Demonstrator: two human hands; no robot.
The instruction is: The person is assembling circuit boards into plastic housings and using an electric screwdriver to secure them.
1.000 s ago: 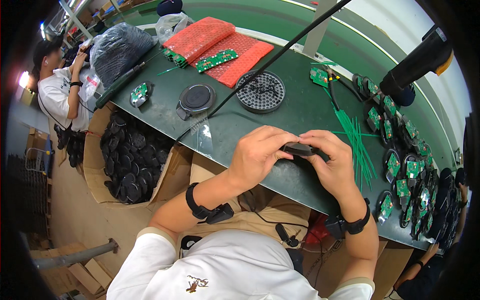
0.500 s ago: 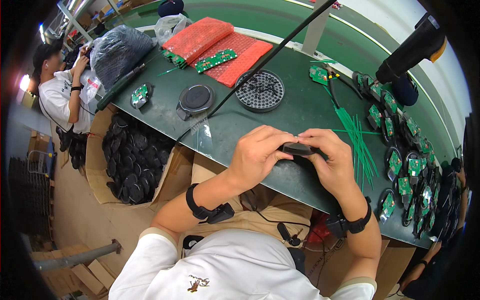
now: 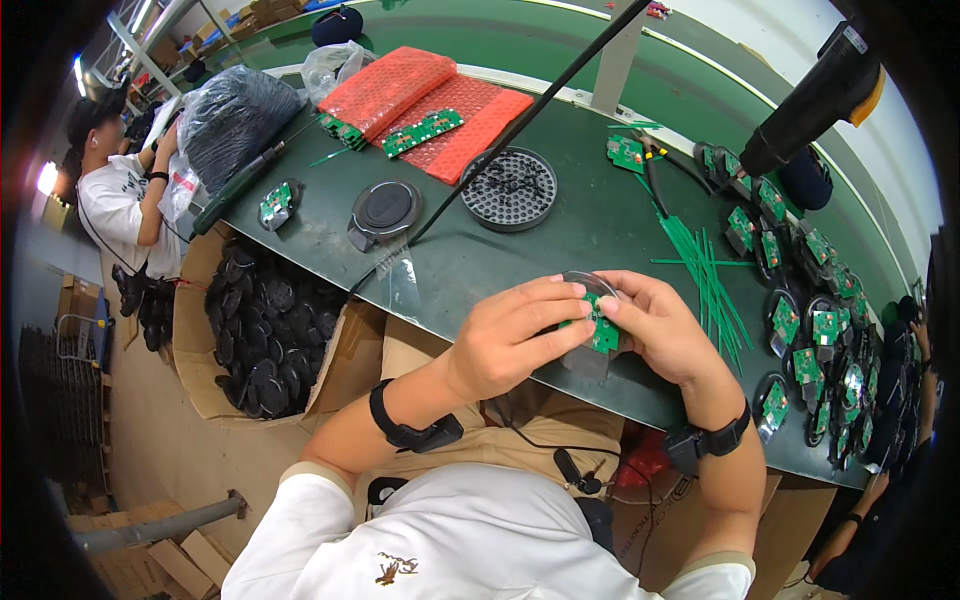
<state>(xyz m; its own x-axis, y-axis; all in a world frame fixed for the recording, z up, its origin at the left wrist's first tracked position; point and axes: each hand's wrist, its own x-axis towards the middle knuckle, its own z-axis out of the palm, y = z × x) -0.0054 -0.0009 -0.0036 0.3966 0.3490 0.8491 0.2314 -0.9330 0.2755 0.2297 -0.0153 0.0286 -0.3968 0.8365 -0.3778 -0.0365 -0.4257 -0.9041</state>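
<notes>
Between both hands, over the bench's near edge, is a round dark plastic housing with a green circuit board [image 3: 604, 336] in it. My left hand [image 3: 512, 335] is closed on its left side, fingers lying across the board. My right hand [image 3: 662, 325] grips the right side, thumb pressed on the board. Part of the housing is hidden behind my fingers. Farther off on the bench lie a round black housing [image 3: 388, 208] and a round tray of small black parts [image 3: 508, 190]. Thin green strips [image 3: 705, 285] are scattered to the right of my right hand.
A pile of housings with boards [image 3: 825, 330] covers the bench's right end, below a hot air gun [image 3: 810, 105]. Pliers [image 3: 655, 185] lie nearby. Red bubble wrap [image 3: 400, 85] sits at the back. A carton of black housings [image 3: 190, 340] stands lower left; a person [image 3: 125, 190] works beyond.
The housing, seen edge-on before, has been tilted so its green circuit board faces up. Both hands have shifted slightly downward around it.
</notes>
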